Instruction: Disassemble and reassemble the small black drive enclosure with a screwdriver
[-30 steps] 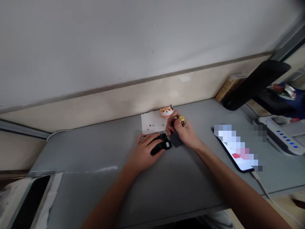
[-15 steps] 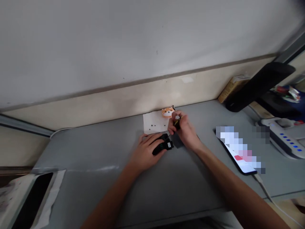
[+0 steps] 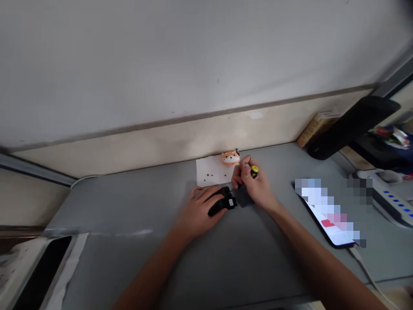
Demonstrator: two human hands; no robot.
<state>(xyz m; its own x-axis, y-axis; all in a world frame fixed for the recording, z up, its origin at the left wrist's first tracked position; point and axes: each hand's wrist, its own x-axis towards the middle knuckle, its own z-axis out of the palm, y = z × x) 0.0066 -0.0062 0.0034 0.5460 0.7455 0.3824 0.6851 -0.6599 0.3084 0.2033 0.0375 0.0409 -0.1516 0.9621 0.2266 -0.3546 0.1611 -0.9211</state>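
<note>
Grey desk [image 3: 129, 206], left fingers [image 3: 207, 193] around black device [image 3: 222, 207], right fingers [image 3: 247, 174] gripping screwdriver [image 3: 254, 172]

Paper [image 3: 214, 167] behind a probable mouse [image 3: 217, 207].

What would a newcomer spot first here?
Probably the brightly lit phone, right side of the grey desk. Next, the orange-and-white animal-face item at the far right corner of the white sheet. Then, mid-desk, the left hand holding a black device and the right hand a yellow-ended tool.
</note>
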